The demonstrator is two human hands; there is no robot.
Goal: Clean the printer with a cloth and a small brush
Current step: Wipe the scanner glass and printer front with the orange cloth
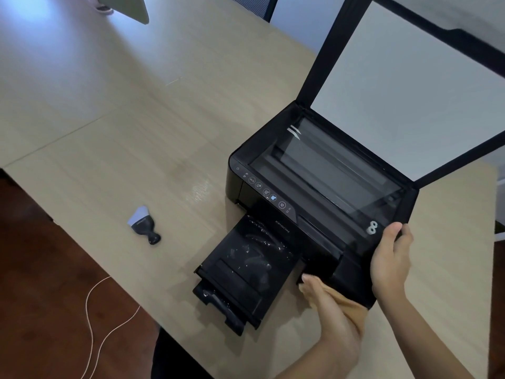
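Head view shows one wooden table [114, 149] carrying one black printer [314, 192] near its right end. We keep one scanner lid [404, 86] raised, most likely so the glass bed [328, 170] lies exposed for wiping. One output tray [246, 272] is pulled out toward us; white specks and smears on its upper face suggest it has yet to be cleaned.

Our two hands work at the printer's near right corner. Our right hand [389, 258] wraps that corner, thumb on the top edge and fingers down the side, closed on the housing; we judge this grip steadies the unit against the wiping force. Our left hand [332, 313] presses one tan cloth [347, 305] flat against the lower front face, just right of the tray. The fingers lie extended over the cloth rather than curled; we cannot tell whether the thumb pinches it.

One small brush [143, 224] lies on the table, well apart from the printer on its left, pale bristles pointing away from us. We judge it is parked within reach for crevices.

One thin cable [91, 318] trails across the floor below the table edge.
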